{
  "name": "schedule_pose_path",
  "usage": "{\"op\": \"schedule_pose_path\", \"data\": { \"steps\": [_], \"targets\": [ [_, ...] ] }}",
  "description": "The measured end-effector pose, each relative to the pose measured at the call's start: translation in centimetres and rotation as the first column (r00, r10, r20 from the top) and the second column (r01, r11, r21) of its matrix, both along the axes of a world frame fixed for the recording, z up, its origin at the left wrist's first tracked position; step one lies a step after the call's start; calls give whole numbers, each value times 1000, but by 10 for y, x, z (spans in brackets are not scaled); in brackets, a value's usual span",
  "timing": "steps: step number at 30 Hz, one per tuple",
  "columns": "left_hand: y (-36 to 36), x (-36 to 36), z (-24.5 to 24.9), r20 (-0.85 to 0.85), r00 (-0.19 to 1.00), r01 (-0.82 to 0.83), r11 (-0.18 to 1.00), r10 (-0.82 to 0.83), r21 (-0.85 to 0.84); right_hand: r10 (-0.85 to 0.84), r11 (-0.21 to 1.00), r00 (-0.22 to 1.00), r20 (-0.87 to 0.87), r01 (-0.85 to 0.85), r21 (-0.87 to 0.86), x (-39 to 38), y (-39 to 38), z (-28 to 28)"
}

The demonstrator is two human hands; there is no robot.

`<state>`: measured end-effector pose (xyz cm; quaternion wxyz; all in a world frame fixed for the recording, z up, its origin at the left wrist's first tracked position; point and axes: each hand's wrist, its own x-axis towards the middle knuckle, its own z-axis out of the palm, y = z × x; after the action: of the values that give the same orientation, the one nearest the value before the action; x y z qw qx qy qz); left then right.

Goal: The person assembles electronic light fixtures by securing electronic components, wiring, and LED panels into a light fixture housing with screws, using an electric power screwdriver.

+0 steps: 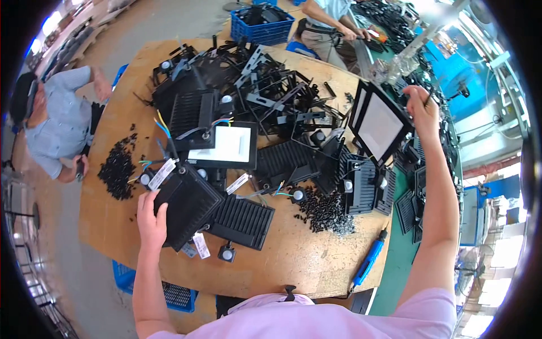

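My left hand [151, 220] grips the left edge of a black finned floodlight [189, 206], which lies tilted over another finned floodlight [241, 221]. White labels and a small round sensor [227, 254] hang beside them. At the right, my right hand [424, 113] is raised with its fingers curled, close to the upper corner of an upright floodlight with a pale panel [379, 127]. What those fingers hold cannot be made out. A floodlight with a white front [234, 144] lies face up mid-table among coloured wires.
Black brackets [265, 101] pile across the back of the wooden table [282, 271]. Small black parts [117, 169] lie in heaps, one at centre right [324, 212]. A blue electric screwdriver [370, 260] rests near the right edge. Co-workers stand left [62, 118] and sit behind [327, 34].
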<state>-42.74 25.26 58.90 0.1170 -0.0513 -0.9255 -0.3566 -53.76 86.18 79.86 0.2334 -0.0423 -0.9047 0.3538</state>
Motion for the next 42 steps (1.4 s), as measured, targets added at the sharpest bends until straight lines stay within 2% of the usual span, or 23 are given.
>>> {"op": "schedule_pose_path", "data": {
  "steps": [2,6,9,11,13,15,17,19,20,23,25,27,31,33,34,36,37,39,40,42],
  "targets": [
    [4,-2,2,-8,1000,12,1000,-12,-9,-4,999,1000,10,4,39,-10,-5,-3],
    [5,-5,0,10,1000,25,999,-26,21,-44,946,998,35,30,324,-16,-9,-21],
    [-1,-3,-5,96,995,7,999,-3,-44,-64,863,995,74,18,505,-6,-7,-57],
    [0,-2,-9,65,998,-11,999,14,-35,-7,816,999,43,-19,578,4,-1,-89],
    [0,-1,-12,74,997,-25,999,28,-38,137,765,989,48,-137,630,15,-12,-104],
    [4,-2,-11,100,995,-8,1000,10,-23,115,776,991,64,-129,617,23,-26,-117],
    [6,-2,-14,121,993,-9,1000,10,-8,188,748,980,67,-187,637,27,-34,-125],
    [4,-1,-21,203,979,-20,995,1,94,213,720,973,86,-216,660,29,-34,-134],
    [6,-4,-22,243,970,-27,989,-9,145,227,743,969,94,-235,627,32,-38,-131],
    [4,-5,-22,250,968,2,997,-22,81,216,754,954,209,-299,585,40,-40,-123],
    [5,-6,-26,287,958,-40,981,-16,187,148,827,913,379,-325,459,52,-42,-113],
    [3,-8,-31,349,937,-103,935,-23,338,269,836,919,289,-372,403,63,-33,-104],
    [4,-6,-20,316,948,-91,988,47,126,267,906,907,327,-352,235,66,-20,-88],
    [10,-6,-14,326,944,-85,991,47,101,250,955,890,381,-292,57,65,-12,-92],
    [6,-6,-21,313,949,-87,987,41,135,267,964,897,354,-251,-91,64,-8,-95],
    [10,-5,-18,326,943,-120,983,68,142,325,907,908,264,-220,-358,60,-1,-96],
    [11,-3,-15,333,938,-144,979,90,141,300,881,924,238,-172,-441,62,-2,-93],
    [12,-2,-15,331,938,-148,982,101,119,302,835,938,171,-174,-522,60,-1,-96],
    [9,-3,-20,315,944,-139,982,93,127,258,867,940,224,-123,-483,59,3,-100],
    [8,-2,-22,294,949,-153,982,116,108,245,892,943,227,-128,-433,59,2,-102]
  ]
}}
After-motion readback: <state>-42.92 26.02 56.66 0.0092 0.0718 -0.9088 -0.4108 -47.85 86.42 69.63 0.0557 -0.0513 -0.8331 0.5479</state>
